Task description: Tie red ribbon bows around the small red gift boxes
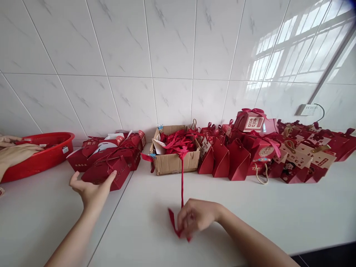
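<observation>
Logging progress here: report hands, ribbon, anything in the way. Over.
Left hand at dark-red gift box, grip unclear. Right hand holding red ribbon. Ribbon runs straight to cardboard carton. Nothing visibly blocking it.

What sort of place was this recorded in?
Likely an indoor workroom for gift packaging: many red gift boxes and a carton of red ribbons sit on a white counter.

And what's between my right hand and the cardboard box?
In the head view, a narrow red ribbon runs from the front rim of the cardboard box to your right hand, above the white tabletop.
</observation>
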`<state>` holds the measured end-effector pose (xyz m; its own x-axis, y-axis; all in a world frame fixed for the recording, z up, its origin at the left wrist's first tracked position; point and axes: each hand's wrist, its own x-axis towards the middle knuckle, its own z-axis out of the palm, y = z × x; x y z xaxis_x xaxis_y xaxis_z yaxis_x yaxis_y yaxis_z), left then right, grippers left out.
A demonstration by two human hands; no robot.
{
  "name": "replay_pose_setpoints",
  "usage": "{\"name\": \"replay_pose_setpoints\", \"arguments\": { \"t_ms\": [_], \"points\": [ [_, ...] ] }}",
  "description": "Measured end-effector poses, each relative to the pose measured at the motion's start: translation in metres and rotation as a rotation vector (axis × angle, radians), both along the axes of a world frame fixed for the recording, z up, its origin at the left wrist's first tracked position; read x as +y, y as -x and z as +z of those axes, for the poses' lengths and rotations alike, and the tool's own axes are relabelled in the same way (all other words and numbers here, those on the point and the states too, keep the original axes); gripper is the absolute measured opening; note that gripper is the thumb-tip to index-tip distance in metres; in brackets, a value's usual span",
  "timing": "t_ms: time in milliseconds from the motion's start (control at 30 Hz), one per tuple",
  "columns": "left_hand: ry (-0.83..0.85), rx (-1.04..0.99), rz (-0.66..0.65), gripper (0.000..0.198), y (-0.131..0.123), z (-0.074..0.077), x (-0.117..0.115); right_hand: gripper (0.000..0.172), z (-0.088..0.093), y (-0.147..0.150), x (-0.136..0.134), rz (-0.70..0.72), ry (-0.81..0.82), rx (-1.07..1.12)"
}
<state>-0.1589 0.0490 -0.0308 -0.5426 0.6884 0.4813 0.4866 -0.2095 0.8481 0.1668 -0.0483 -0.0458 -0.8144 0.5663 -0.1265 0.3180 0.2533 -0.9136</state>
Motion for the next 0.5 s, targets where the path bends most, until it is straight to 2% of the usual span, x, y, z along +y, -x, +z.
{"name": "replay_pose_setpoints", "arguments": {
  "t_ms": [67, 100, 167, 300, 433, 500],
  "points": [
    [0.032, -0.113, 0.019, 0.101, -0.003, 0.005, -0.001, 0.027, -0.006, 0.004, 0.001, 0.373, 0.385, -0.075],
    [0.033, -0.141, 0.022, 0.101, -0.006, 0.008, -0.002, 0.034, -0.011, 0.006, 0.002, 0.554, 0.528, -0.126],
    [0.013, -0.158, 0.012, 0.102, -0.011, 0.011, -0.004, 0.040, -0.021, 0.010, 0.002, 0.753, 0.662, -0.151],
    [-0.041, -0.184, -0.004, 0.101, -0.019, 0.017, -0.009, 0.041, -0.029, 0.017, -0.002, 0.803, 0.616, 0.014],
    [-0.120, -0.191, -0.037, 0.096, -0.024, 0.023, -0.015, 0.039, -0.022, 0.026, 0.005, 0.901, 0.694, -0.241],
    [-0.138, -0.167, -0.072, 0.097, -0.028, 0.024, -0.020, 0.037, -0.018, 0.020, 0.011, 0.856, 0.711, -0.181]
  ]
}}
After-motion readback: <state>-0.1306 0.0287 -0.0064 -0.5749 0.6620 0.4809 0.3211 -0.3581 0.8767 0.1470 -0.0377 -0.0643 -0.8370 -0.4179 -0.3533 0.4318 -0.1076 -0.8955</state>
